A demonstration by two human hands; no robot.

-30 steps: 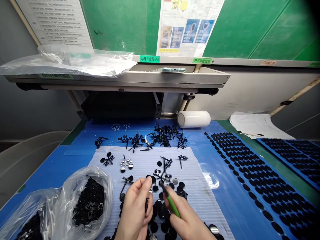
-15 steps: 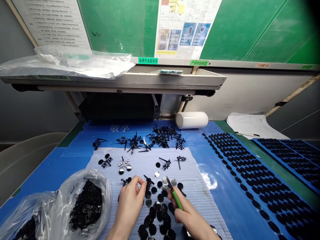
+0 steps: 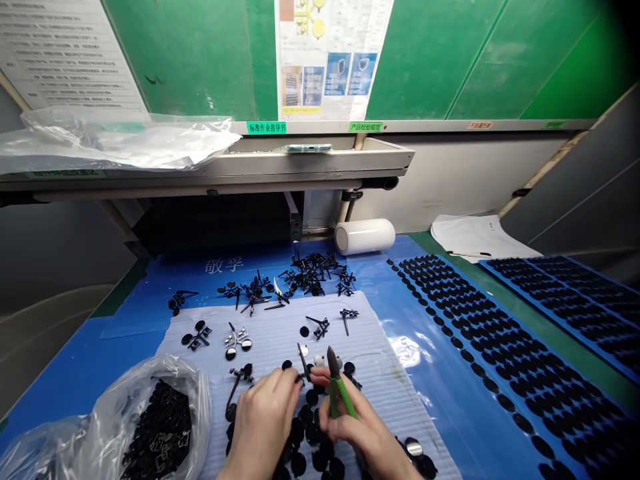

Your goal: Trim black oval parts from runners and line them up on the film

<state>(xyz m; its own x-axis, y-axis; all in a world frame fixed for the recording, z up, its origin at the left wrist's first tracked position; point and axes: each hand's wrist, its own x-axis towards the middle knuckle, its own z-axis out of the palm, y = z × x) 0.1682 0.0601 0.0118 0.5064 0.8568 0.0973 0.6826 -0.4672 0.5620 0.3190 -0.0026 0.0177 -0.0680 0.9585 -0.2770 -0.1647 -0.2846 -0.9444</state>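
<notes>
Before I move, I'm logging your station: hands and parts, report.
Right hand gripping green-handled cutters. Left hand at thin black part, grip unclear. Loose black discs close by.

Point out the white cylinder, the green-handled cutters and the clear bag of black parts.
White cylinder (image 3: 367, 237): head view, middle of its side.
Cutters (image 3: 334, 393): head view, on the green left handle, below the dark blades.
Clear bag (image 3: 107, 407): head view, its crinkled plastic wall, left of the black parts.
</notes>
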